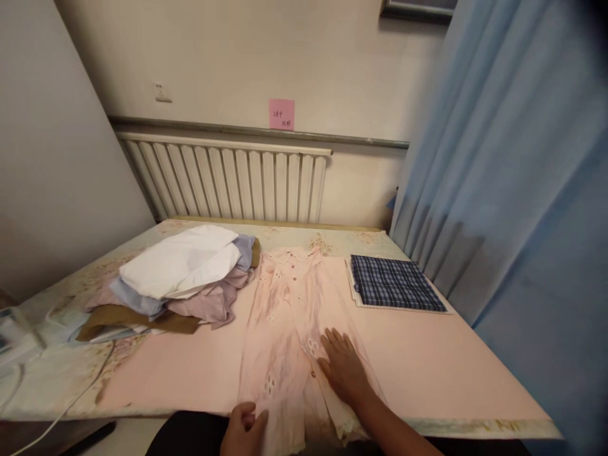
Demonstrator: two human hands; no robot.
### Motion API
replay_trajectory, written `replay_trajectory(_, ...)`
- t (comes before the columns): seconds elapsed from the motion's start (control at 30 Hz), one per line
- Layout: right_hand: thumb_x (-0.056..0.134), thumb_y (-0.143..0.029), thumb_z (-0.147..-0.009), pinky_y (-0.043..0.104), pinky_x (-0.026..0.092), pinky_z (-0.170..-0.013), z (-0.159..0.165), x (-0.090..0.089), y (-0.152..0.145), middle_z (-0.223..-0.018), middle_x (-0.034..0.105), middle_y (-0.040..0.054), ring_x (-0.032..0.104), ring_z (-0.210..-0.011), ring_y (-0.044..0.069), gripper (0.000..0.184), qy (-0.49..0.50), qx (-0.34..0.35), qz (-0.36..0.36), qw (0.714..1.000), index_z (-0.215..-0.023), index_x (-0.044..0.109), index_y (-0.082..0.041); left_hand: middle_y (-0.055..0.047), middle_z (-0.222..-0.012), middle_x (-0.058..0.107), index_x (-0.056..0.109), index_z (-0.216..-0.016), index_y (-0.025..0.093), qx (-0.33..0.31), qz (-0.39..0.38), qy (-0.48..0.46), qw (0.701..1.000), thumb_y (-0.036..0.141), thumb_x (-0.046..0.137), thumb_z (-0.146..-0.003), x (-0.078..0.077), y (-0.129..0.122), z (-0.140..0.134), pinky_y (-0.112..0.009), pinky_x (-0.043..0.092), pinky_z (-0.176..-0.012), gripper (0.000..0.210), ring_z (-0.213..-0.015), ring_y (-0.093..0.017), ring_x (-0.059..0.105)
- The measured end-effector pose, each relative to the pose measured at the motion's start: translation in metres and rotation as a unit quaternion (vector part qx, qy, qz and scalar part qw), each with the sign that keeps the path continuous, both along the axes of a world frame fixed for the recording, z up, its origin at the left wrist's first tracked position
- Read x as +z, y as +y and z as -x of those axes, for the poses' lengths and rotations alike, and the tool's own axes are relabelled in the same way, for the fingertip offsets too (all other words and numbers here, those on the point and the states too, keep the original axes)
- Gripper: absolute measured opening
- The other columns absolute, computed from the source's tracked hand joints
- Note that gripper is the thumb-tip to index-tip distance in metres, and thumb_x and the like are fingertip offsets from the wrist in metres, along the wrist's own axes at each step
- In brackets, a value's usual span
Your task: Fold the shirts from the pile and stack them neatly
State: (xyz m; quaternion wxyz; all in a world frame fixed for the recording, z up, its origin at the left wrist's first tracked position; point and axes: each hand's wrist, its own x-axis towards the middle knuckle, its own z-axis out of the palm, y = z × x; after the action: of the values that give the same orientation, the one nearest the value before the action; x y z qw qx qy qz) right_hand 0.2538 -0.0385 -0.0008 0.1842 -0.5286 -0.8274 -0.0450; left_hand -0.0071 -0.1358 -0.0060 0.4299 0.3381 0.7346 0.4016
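Note:
A pale pink blouse [285, 323] with a collar, buttons and cut-out flower embroidery lies spread on a pink cloth [427, 367]. Its lower end hangs over the near edge of the bed-like surface, and some wrinkles run down its front. My right hand [344, 367] rests palm down on the blouse's right front, fingers stretched out beside an embroidered flower. At the blouse's lower left edge, my left hand [244, 430] has its fingers curled with the thumb against the fabric; the grip is partly hidden.
A loose heap of clothes [185, 266], white on top, lies at the left. On the right sits a folded dark blue plaid garment [396, 282]. A blue curtain [498, 190] hangs along the right side. Behind stands a radiator [228, 177]. A white cable [76, 408] trails at left.

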Motion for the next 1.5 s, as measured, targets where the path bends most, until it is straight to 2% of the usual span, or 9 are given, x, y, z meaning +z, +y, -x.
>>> replay_trajectory(0.17, 0.047, -0.029, -0.090, 0.049, 0.024, -0.112, -0.001, -0.003, 0.001, -0.145, 0.042, 0.0109, 0.031, -0.137, 0.027, 0.047, -0.003, 0.003, -0.002, 1.000, -0.136, 0.046, -0.017, 0.000, -0.062, 0.065, 0.061, -0.080, 0.017, -0.038, -0.029, -0.307, 0.950, 0.044, 0.076, -0.059, 0.032, 0.004, 0.000, -0.029, 0.048, -0.060, 0.037, -0.061, -0.020, 0.063)
replay_trajectory(0.5, 0.050, -0.029, -0.089, 0.049, 0.024, -0.112, 0.000, 0.001, -0.001, -0.144, 0.043, 0.0122, 0.033, -0.136, 0.027, 0.047, 0.022, 0.000, -0.001, 1.000, -0.134, 0.049, -0.017, -0.001, -0.086, 0.074, 0.067, -0.101, 0.019, 0.167, -0.148, -0.438, 0.871, 0.010, 0.063, -0.069, 0.125, 0.044, 0.061, -0.024, 0.056, -0.068, 0.033, -0.074, -0.015, 0.069)
replay_trajectory(0.7, 0.052, -0.026, -0.085, 0.051, 0.027, -0.112, -0.004, -0.002, 0.003, -0.143, 0.045, 0.0105, 0.034, -0.136, 0.028, 0.049, 0.044, -0.006, 0.037, 0.998, -0.133, 0.050, -0.018, -0.002, -0.088, 0.075, 0.065, -0.114, 0.019, 0.207, -0.208, -0.448, 0.844, 0.014, 0.056, -0.078, 0.150, 0.051, 0.072, -0.028, 0.057, -0.079, 0.038, -0.087, -0.019, 0.070)
replay_trajectory(0.83, 0.053, -0.025, -0.083, 0.051, 0.035, -0.107, 0.011, 0.017, -0.002, -0.139, 0.049, 0.0132, 0.040, -0.132, 0.029, 0.055, 0.119, -0.024, 0.048, 0.991, -0.137, 0.046, -0.016, -0.002, -0.084, 0.074, 0.064, -0.112, 0.018, 0.183, -0.190, -0.431, 0.863, 0.012, 0.056, -0.075, 0.150, 0.051, 0.061, -0.029, 0.057, -0.076, 0.038, -0.079, -0.018, 0.070)
replay_trajectory(0.97, 0.055, -0.027, -0.081, 0.044, 0.038, -0.108, 0.054, 0.063, -0.020, -0.147, 0.038, 0.0097, 0.038, -0.134, 0.026, 0.071, 0.198, 0.091, 0.033, 0.975, -0.147, 0.029, -0.020, 0.001, -0.079, 0.071, 0.063, -0.100, 0.018, 0.021, -0.158, -0.346, 0.925, 0.026, 0.068, -0.069, 0.151, 0.050, 0.027, -0.027, 0.053, -0.064, 0.032, -0.069, -0.017, 0.067)
replay_trajectory(1.1, 0.045, -0.018, -0.083, 0.038, 0.040, -0.106, 0.090, 0.103, -0.028, -0.144, 0.043, 0.0105, 0.044, -0.130, 0.022, 0.066, 0.261, 0.161, 0.059, 0.950, -0.147, 0.029, -0.017, 0.002, -0.070, 0.063, 0.056, -0.077, 0.018, -0.133, -0.168, -0.154, 0.965, 0.042, 0.059, -0.073, 0.149, 0.055, -0.007, -0.026, 0.047, -0.062, 0.025, -0.066, -0.016, 0.059)
replay_trajectory(1.2, 0.042, -0.017, -0.082, 0.032, 0.048, -0.093, 0.101, 0.116, -0.021, -0.124, 0.061, 0.0072, 0.059, -0.110, 0.020, 0.053, 0.314, 0.222, 0.103, 0.917, -0.135, 0.048, -0.021, 0.002, -0.068, 0.057, 0.052, -0.071, 0.021, -0.133, -0.217, 0.032, 0.967, 0.046, 0.051, -0.079, 0.142, 0.057, -0.013, -0.027, 0.045, -0.068, 0.027, -0.071, -0.017, 0.055)
replay_trajectory(1.37, 0.053, -0.028, -0.082, 0.024, 0.049, -0.065, 0.111, 0.139, 0.015, -0.081, 0.068, -0.0002, 0.062, -0.073, 0.015, 0.021, 0.458, 0.214, 0.205, 0.838, -0.092, 0.069, -0.017, -0.003, -0.083, 0.060, 0.055, -0.082, 0.022, -0.048, -0.228, 0.169, 0.958, 0.048, 0.038, -0.087, 0.102, 0.035, -0.009, -0.032, 0.045, -0.077, 0.031, -0.082, -0.021, 0.057)
replay_trajectory(1.5, 0.064, -0.040, -0.074, 0.022, 0.047, -0.057, 0.112, 0.176, 0.065, -0.064, 0.059, -0.0029, 0.054, -0.061, 0.013, 0.025, 0.544, 0.143, 0.173, 0.808, -0.070, 0.061, -0.016, -0.006, -0.094, 0.063, 0.058, -0.098, 0.020, -0.118, -0.136, 0.231, 0.956, 0.048, 0.042, -0.085, 0.043, 0.007, -0.023, -0.033, 0.047, -0.076, 0.035, -0.083, -0.021, 0.061)
